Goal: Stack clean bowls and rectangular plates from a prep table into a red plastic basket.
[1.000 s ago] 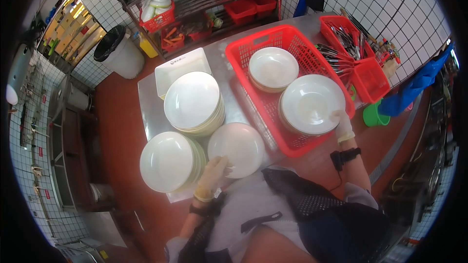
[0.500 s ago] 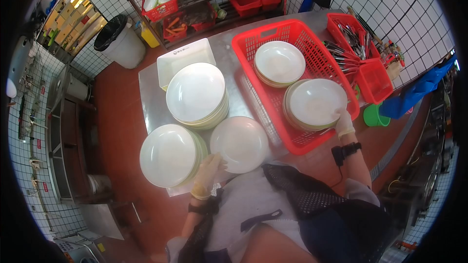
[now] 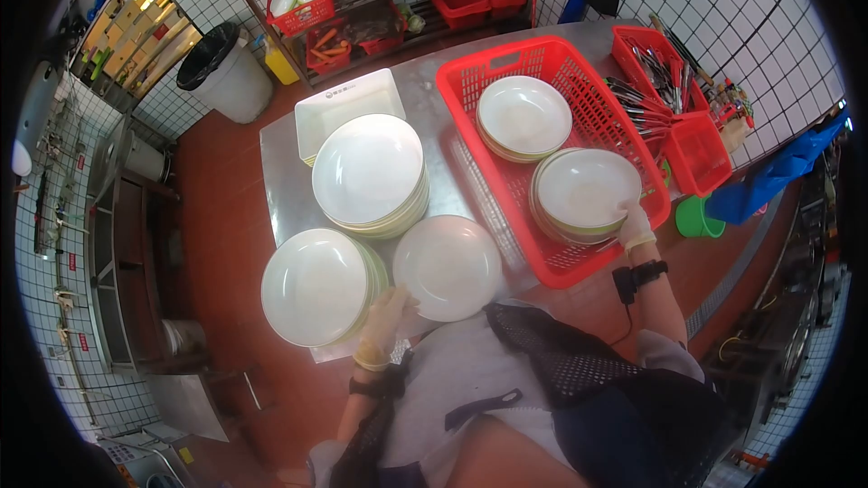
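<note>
My right hand (image 3: pixel 636 224), in a pale glove, grips the near right edge of the top plate of a stack (image 3: pixel 589 186) in the red basket (image 3: pixel 553 273); its thumb lies on the rim. Behind that stack, a second stack of plates (image 3: pixel 523 115) stands in the same basket. My left hand (image 3: pixel 387 314), also gloved, touches the edge of a single low plate (image 3: pixel 447 267) near the table's front, between it and the left front stack (image 3: pixel 315 287). Its fingers are bent, partly extended. A tall stack of white plates (image 3: pixel 367 169) rises behind them.
A rectangular white dish (image 3: pixel 348 108) stands at the back of the metal table (image 3: pixel 280 176). Red containers with cutlery (image 3: pixel 665 72) lie at the right, a green bucket (image 3: pixel 698 217) below them. A shelf with red baskets (image 3: pixel 459 2) is behind; a lined bin (image 3: pixel 228 77) stands back left.
The top plate under my right hand has shifted slightly left relative to the basket, and the hand has moved with it. The view has turned a little. My left hand stays at the low plate.
</note>
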A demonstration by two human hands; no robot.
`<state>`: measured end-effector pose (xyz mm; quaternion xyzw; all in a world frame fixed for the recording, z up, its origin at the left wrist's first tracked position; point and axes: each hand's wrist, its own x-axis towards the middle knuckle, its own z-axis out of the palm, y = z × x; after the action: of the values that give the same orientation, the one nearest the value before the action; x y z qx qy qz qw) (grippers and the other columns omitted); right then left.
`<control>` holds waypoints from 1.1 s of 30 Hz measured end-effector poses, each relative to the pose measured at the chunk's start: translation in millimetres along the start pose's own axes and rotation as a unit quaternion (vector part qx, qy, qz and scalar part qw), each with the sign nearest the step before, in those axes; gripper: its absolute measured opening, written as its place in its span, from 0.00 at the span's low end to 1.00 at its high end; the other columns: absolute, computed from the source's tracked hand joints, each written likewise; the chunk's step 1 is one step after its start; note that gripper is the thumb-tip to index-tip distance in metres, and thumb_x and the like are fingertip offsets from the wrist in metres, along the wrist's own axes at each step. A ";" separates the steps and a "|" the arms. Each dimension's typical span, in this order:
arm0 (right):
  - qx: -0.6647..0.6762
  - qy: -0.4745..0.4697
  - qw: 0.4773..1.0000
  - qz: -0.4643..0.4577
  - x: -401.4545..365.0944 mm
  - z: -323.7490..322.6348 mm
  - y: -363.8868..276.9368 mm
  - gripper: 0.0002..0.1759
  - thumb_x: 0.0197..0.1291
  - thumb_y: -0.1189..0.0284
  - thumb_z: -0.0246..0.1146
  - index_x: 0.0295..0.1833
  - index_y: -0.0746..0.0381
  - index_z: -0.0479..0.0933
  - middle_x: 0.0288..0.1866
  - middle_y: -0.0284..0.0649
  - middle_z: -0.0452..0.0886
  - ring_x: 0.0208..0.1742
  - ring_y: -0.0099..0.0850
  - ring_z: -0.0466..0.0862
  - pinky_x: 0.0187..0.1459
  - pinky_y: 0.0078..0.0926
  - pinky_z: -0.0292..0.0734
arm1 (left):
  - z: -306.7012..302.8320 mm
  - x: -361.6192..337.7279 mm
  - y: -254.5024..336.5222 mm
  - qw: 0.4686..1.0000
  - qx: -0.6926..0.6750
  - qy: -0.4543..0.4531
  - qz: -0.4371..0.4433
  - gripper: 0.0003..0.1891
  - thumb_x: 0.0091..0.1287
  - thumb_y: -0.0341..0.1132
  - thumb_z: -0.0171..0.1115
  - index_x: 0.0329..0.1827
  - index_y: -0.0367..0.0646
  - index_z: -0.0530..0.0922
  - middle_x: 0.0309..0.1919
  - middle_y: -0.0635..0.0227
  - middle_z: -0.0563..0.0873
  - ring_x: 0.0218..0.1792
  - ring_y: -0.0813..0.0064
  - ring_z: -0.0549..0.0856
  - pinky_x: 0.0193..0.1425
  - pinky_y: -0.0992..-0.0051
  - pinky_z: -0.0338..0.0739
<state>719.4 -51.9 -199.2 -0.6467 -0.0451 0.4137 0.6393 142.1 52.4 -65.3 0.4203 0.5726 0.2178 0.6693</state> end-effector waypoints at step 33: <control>-0.172 -0.313 0.930 -0.091 -213.8 178.3 -67.6 0.17 0.75 0.64 0.55 0.52 0.66 0.82 0.38 0.36 0.84 0.40 0.25 0.84 0.47 0.24 0.80 | -38.4 40.1 -122.9 0.981 0.189 -0.044 0.022 0.22 0.74 0.50 0.59 0.54 0.38 0.82 0.32 0.57 0.87 0.34 0.61 0.86 0.41 0.65 0.79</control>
<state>505.8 -24.6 -10.2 -0.5778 -0.3716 0.5210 0.5066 92.3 27.6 -188.2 0.5611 0.5638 0.1018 0.5975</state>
